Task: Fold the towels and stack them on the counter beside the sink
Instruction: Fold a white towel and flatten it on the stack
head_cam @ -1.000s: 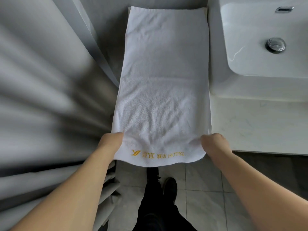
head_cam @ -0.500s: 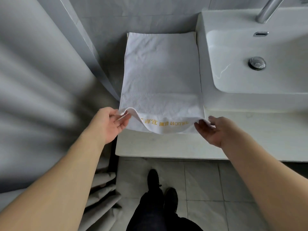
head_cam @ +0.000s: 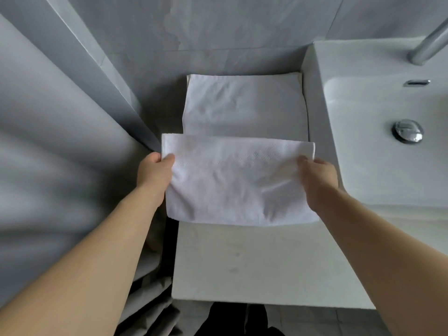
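Towel: your 2 hands lift its near half, left of the sink.
Left hand: pinching the towel's left edge.
Right hand: pinching its right edge.

No lettering, label, brand or number can be read on the towel or on anything else in view

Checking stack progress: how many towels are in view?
1 for certain: the white towel on the counter left of the sink, its near end lifted by the left hand and right hand. Others beneath can't be ruled out.
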Action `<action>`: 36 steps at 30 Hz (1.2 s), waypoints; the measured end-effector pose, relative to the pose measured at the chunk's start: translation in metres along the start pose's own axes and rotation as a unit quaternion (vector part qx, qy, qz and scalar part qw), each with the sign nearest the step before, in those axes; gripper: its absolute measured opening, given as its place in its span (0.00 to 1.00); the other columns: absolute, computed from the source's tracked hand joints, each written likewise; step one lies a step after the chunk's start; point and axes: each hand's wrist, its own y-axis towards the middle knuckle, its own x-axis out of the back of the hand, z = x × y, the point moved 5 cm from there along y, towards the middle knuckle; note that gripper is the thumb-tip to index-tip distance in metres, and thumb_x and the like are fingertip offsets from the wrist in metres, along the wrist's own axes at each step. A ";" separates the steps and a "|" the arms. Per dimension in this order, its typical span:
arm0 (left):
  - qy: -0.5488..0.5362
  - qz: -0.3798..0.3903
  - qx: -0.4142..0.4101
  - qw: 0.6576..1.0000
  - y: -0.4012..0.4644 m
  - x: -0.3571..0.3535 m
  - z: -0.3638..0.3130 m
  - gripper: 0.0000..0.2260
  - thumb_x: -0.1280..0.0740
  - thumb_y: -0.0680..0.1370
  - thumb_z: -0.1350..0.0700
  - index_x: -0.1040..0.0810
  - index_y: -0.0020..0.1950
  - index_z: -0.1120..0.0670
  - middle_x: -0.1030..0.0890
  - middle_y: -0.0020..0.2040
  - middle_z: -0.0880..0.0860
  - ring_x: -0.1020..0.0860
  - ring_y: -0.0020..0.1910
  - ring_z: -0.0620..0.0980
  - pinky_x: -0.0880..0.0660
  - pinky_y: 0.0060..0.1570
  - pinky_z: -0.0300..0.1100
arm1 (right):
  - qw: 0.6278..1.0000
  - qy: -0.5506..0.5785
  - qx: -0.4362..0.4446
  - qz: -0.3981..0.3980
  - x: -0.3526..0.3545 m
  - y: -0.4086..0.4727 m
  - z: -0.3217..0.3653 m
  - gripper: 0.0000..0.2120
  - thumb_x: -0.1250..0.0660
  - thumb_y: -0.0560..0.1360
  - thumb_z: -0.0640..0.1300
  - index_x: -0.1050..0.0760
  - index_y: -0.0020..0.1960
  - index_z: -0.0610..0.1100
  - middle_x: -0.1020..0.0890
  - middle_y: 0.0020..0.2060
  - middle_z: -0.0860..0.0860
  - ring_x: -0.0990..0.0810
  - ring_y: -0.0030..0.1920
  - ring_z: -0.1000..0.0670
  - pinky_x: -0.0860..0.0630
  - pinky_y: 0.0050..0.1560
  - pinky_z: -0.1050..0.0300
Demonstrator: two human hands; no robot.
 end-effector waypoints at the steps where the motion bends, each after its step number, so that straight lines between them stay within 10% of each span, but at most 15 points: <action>1: -0.006 -0.002 -0.008 1.000 0.011 -0.001 -0.008 0.11 0.36 0.81 0.50 0.23 0.52 0.58 0.20 0.53 0.59 0.22 0.45 0.52 0.26 0.43 0.43 | 1.000 -0.019 0.001 -0.017 -0.005 0.009 0.011 0.13 0.40 0.76 0.52 0.24 0.43 0.42 0.23 0.36 0.46 0.25 0.35 0.44 0.29 0.40 0.56; 4: -0.037 0.003 -0.026 0.999 0.039 -0.008 -0.034 0.10 0.37 0.81 0.49 0.24 0.52 0.56 0.20 0.53 0.57 0.21 0.50 0.56 0.23 0.53 0.50 | 0.996 -0.065 0.027 -0.063 -0.021 0.037 0.038 0.21 0.44 0.75 0.56 0.21 0.53 0.43 0.20 0.51 0.41 0.21 0.50 0.38 0.24 0.57 0.46; 13: -0.047 0.003 -0.081 0.996 0.112 -0.045 -0.112 0.06 0.37 0.81 0.51 0.26 0.47 0.51 0.22 0.44 0.54 0.25 0.42 0.52 0.25 0.43 0.49 | 0.939 -0.281 0.179 -0.087 -0.027 0.107 0.144 0.16 0.44 0.80 0.42 0.28 0.63 0.36 0.27 0.61 0.36 0.28 0.62 0.34 0.30 0.60 0.47; 20: -0.029 0.009 -0.071 0.997 0.166 -0.080 -0.135 0.10 0.37 0.81 0.53 0.31 0.40 0.52 0.28 0.38 0.51 0.31 0.36 0.48 0.31 0.37 0.45 | 0.751 -0.574 0.308 -0.108 -0.048 0.161 0.207 0.08 0.37 0.71 0.38 0.31 0.50 0.42 0.20 0.51 0.39 0.27 0.59 0.40 0.39 0.62 0.49; 24: -0.011 0.016 -0.041 0.999 0.190 -0.096 -0.135 0.10 0.37 0.80 0.53 0.32 0.41 0.54 0.30 0.38 0.52 0.33 0.36 0.49 0.34 0.36 0.45 | 0.656 -0.681 0.301 -0.123 -0.065 0.189 0.218 0.16 0.38 0.72 0.42 0.26 0.60 0.44 0.23 0.58 0.42 0.36 0.64 0.42 0.43 0.64 0.50; 36: 0.038 -0.016 -0.023 0.999 0.210 -0.113 -0.128 0.07 0.40 0.79 0.55 0.34 0.42 0.55 0.33 0.37 0.52 0.37 0.34 0.51 0.38 0.33 0.45 | 0.532 -0.814 0.221 -0.072 -0.086 0.211 0.208 0.24 0.37 0.74 0.43 0.30 0.70 0.45 0.29 0.68 0.45 0.45 0.73 0.36 0.56 0.73 0.34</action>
